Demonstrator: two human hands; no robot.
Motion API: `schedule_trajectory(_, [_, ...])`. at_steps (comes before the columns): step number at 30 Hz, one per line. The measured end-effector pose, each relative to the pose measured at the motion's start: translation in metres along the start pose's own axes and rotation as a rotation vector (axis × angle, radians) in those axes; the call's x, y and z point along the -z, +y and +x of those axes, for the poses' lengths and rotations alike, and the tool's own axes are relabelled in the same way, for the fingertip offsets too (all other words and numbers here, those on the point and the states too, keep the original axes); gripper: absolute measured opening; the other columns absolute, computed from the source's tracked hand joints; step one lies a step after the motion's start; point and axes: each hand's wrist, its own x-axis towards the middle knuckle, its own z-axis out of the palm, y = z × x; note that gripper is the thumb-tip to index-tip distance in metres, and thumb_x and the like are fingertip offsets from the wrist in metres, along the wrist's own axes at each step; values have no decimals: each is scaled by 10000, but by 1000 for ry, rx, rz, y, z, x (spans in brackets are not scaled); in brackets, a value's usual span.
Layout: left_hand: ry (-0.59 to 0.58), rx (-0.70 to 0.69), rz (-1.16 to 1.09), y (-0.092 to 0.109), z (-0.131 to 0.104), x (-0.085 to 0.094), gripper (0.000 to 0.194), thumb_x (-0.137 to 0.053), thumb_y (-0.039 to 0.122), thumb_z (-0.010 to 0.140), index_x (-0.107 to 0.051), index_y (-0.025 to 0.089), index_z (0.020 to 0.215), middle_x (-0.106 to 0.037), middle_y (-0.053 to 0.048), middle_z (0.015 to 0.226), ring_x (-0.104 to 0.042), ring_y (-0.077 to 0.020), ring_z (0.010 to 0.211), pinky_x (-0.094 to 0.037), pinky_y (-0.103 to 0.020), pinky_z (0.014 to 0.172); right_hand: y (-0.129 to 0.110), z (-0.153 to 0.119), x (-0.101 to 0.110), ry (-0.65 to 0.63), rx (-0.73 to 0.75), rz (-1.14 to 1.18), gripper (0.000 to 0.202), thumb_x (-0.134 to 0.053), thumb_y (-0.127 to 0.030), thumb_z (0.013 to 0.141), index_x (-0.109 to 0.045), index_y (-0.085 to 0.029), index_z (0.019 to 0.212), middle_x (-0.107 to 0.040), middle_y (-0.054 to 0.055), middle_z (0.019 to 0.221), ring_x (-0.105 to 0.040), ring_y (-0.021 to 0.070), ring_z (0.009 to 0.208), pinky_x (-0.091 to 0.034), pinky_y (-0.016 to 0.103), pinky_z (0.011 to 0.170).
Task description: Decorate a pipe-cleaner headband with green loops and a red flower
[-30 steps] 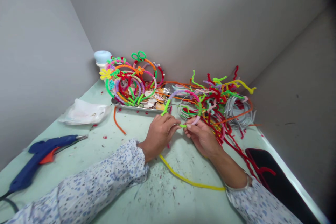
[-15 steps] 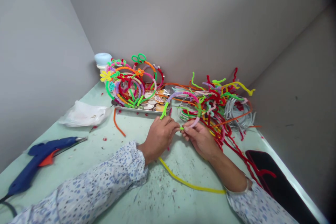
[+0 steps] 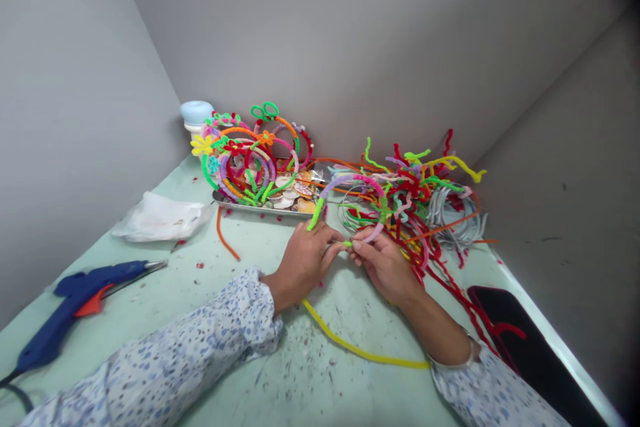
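A headband [image 3: 371,182] wrapped in purple, pink, green and lilac pipe cleaner arches above my hands. My right hand [image 3: 387,265] is closed on its lilac end, thumb and fingers pinching near the tip. Bright green pipe cleaner [image 3: 348,244] shows at that tip, between the two hands. My left hand [image 3: 306,260] has its thumb and index finger closed at this green piece; how much they grip is hard to see. The headband's other, green end [image 3: 315,215] rises just behind my left hand. Below the hands, a yellow pipe cleaner [image 3: 360,351] lies on the table.
A metal tray [image 3: 260,210] holds shells and several decorated headbands. Behind my right hand is a tangle of pipe cleaners [image 3: 415,180] beside coiled silvery bands [image 3: 457,217]. A blue glue gun [image 3: 90,290], a plastic bag [image 3: 160,219] and a phone [image 3: 530,347] lie around.
My left fingers have shifted slightly at the green tip and look less tightly folded. The headband has moved a little to the right, its green far end more upright.
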Motion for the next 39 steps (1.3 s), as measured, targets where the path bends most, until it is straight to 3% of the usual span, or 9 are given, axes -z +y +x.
schedule_trajectory(5, [87,37,-20,4,-1,5,211,-532,355,856,-614,198,971,-606,-65,947,-522,-214,904,-394,-348,798,-5,0,-1,23,-73,147,136,-700,-271,726,-616,-188,791,-614,0,691,-536,102,612,-410,216,550])
schedule_trajectory(9, [153,51,-88,5,1,10,240,-468,265,879,-556,169,1080,-581,-85,1020,-506,-216,972,-385,-361,863,-6,0,1,50,-113,238,145,-722,-235,700,-613,-184,780,-612,-5,653,-541,88,592,-398,173,500])
schedule_trajectory(12, [143,54,-160,5,2,12,221,-402,193,894,-571,177,1035,-591,-71,1022,-509,-202,995,-376,-353,894,-7,1,3,70,-134,299,147,-725,-213,690,-615,-183,783,-604,-11,645,-538,79,581,-394,154,475])
schedule_trajectory(16, [165,110,-276,2,4,12,201,-434,258,898,-591,179,997,-622,-51,963,-545,-182,941,-396,-322,869,-10,4,5,136,-133,377,149,-732,-188,660,-613,-177,749,-576,-21,616,-530,72,566,-390,145,457])
schedule_trajectory(21, [142,244,-379,-8,7,6,237,-420,243,892,-616,183,1011,-658,-33,929,-582,-166,885,-429,-286,804,-14,5,6,173,-156,487,148,-711,-141,611,-590,-176,688,-535,-26,567,-495,72,527,-355,145,406])
schedule_trajectory(24, [19,291,-475,-17,9,-2,176,-504,219,834,-659,170,902,-681,-28,888,-603,-163,828,-446,-270,754,-14,4,8,136,-162,529,136,-695,-152,606,-581,-176,677,-519,-27,543,-466,68,501,-343,144,393])
schedule_trajectory(27, [-84,251,-610,-20,9,-7,162,-545,233,817,-678,161,874,-695,-31,847,-614,-153,782,-463,-256,716,-13,3,9,65,-199,547,137,-689,-164,608,-570,-176,675,-513,-26,541,-457,66,488,-315,141,374])
schedule_trajectory(33, [-27,87,-516,-10,4,0,194,-636,261,785,-685,181,954,-694,-53,908,-622,-169,833,-477,-290,773,-13,1,5,-11,-244,487,139,-688,-147,638,-574,-175,711,-522,-28,569,-481,71,503,-336,148,384])
schedule_trajectory(39, [41,-94,-432,-5,0,0,170,-611,239,813,-692,201,957,-696,-58,884,-626,-171,858,-475,-302,806,-10,0,3,-57,-227,418,88,-680,-148,700,-592,-157,694,-554,-17,593,-520,68,535,-392,148,444])
